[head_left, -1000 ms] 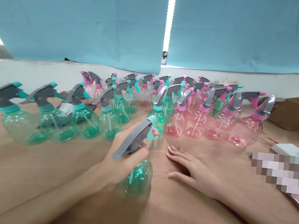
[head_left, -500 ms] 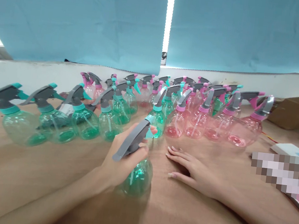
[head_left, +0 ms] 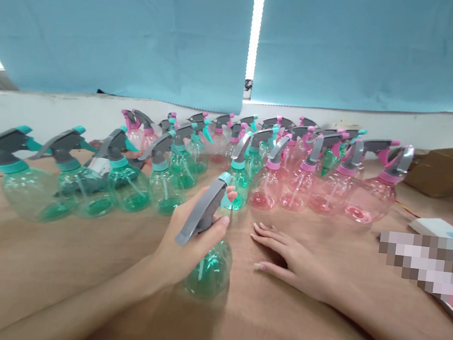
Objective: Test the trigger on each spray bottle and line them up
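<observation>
My left hand (head_left: 185, 242) is wrapped round the neck and grey spray head of a green spray bottle (head_left: 210, 274), which stands upright on the wooden table (head_left: 258, 326). The bottle's teal nozzle points away from me. To the right of it my right hand (head_left: 298, 260) rests on the table with its fingers spread and holds nothing. Just beyond my hands stand another green bottle (head_left: 238, 185) and a pink bottle (head_left: 265, 188).
A row of green bottles (head_left: 85, 192) runs along the left. More pink bottles (head_left: 374, 198) stand at the right, with mixed ones behind. Farther right are a brown cardboard box (head_left: 443, 170), a white box (head_left: 438, 228) and a blurred-out flat item (head_left: 424, 263).
The spray head in my left hand has turned slightly, its grey back end a little to the right. My right hand has hardly moved.
</observation>
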### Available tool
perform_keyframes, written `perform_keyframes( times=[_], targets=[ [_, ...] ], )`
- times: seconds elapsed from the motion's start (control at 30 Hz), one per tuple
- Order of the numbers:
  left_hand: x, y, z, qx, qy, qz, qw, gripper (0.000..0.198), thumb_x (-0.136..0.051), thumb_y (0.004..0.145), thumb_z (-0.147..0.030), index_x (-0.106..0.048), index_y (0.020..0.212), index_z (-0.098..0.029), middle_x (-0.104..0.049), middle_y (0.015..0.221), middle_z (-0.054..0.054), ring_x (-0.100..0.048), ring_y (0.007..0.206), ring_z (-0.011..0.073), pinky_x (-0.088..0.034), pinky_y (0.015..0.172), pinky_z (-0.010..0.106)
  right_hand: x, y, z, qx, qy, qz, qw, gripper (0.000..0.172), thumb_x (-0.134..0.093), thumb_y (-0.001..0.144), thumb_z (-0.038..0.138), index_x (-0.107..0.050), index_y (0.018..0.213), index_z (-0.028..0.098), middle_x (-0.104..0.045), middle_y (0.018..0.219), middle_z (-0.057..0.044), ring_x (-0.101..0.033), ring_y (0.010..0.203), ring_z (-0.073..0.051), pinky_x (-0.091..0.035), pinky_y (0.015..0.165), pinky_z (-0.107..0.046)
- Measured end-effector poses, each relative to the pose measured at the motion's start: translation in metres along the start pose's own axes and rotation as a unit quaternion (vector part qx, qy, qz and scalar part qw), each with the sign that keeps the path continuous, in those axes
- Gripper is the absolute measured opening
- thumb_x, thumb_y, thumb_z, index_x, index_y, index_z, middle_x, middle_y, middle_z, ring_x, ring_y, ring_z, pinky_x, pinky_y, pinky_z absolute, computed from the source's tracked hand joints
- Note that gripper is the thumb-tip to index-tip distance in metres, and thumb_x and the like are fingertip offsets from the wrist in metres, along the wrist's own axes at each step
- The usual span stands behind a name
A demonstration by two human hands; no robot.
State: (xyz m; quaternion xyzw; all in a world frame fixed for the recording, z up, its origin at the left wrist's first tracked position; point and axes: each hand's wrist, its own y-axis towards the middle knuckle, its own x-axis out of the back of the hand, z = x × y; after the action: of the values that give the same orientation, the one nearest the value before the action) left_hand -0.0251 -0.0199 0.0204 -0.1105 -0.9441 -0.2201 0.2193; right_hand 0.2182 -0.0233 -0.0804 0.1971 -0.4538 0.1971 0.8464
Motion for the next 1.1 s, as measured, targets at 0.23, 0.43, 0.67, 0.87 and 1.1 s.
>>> perform_keyframes(
  times=[0.23, 0.43, 0.67, 0.87, 1.1],
  targets=[
    [0.0, 0.0008, 0.0004, -0.005, -0.006, 0.002, 1.0, 0.034, -0.053, 0.086, -0.028, -0.057, 0.12, -0.022, -0.064, 0.093, 0.002, -0.058, 0.07, 0.0149, -0.045, 0.06, 0.028, 0.001, 0.0005, 0.0004, -0.004, -0.017, 0.013, 1.0, 0.066, -0.05, 0.091, 0.061, -0.043, 0.145, 0.024, -0.039, 0.153, -0.007, -0.034, 0.141, -0.029, -0.031, 0.115, -0.051],
    [-0.0005, 0.0003, -0.0019, 0.003, -0.014, 0.004, 1.0, 0.033, -0.052, 0.086, -0.028, -0.057, 0.118, -0.022, -0.064, 0.097, 0.002, -0.058, 0.068, 0.0141, -0.046, 0.062, 0.029, 0.0019, 0.0007, 0.0024, -0.005, -0.014, 0.012, 1.0, 0.066, -0.05, 0.091, 0.061, -0.043, 0.145, 0.025, -0.041, 0.152, -0.007, -0.034, 0.141, -0.029, -0.031, 0.115, -0.051],
    [0.0022, 0.0006, -0.0008, 0.001, -0.018, 0.016, 1.0, 0.027, -0.053, 0.087, -0.029, -0.057, 0.113, -0.023, -0.059, 0.076, -0.002, -0.052, 0.061, 0.0137, -0.039, 0.056, 0.028, 0.0017, 0.0011, 0.0018, -0.008, -0.014, 0.016, 1.0, 0.065, -0.049, 0.091, 0.061, -0.044, 0.145, 0.024, -0.039, 0.152, -0.007, -0.033, 0.142, -0.029, -0.03, 0.116, -0.05],
    [0.0084, 0.0018, -0.0003, 0.0, -0.025, 0.025, 0.999, 0.009, -0.053, 0.082, -0.026, -0.059, 0.087, -0.021, -0.061, 0.077, -0.001, -0.055, 0.069, 0.0148, -0.039, 0.057, 0.026, 0.0011, 0.0007, 0.0011, -0.007, -0.015, 0.016, 1.0, 0.067, -0.05, 0.091, 0.061, -0.044, 0.145, 0.022, -0.039, 0.153, -0.008, -0.033, 0.142, -0.029, -0.029, 0.116, -0.05],
    [0.0066, -0.0012, 0.0021, 0.006, -0.019, 0.011, 1.0, 0.013, -0.054, 0.085, -0.028, -0.06, 0.095, -0.023, -0.06, 0.079, -0.001, -0.057, 0.073, 0.016, -0.042, 0.059, 0.027, 0.0019, 0.002, 0.0042, -0.003, -0.018, 0.012, 1.0, 0.066, -0.05, 0.091, 0.061, -0.046, 0.144, 0.021, -0.041, 0.151, -0.009, -0.034, 0.141, -0.028, -0.029, 0.116, -0.048]
  ],
)
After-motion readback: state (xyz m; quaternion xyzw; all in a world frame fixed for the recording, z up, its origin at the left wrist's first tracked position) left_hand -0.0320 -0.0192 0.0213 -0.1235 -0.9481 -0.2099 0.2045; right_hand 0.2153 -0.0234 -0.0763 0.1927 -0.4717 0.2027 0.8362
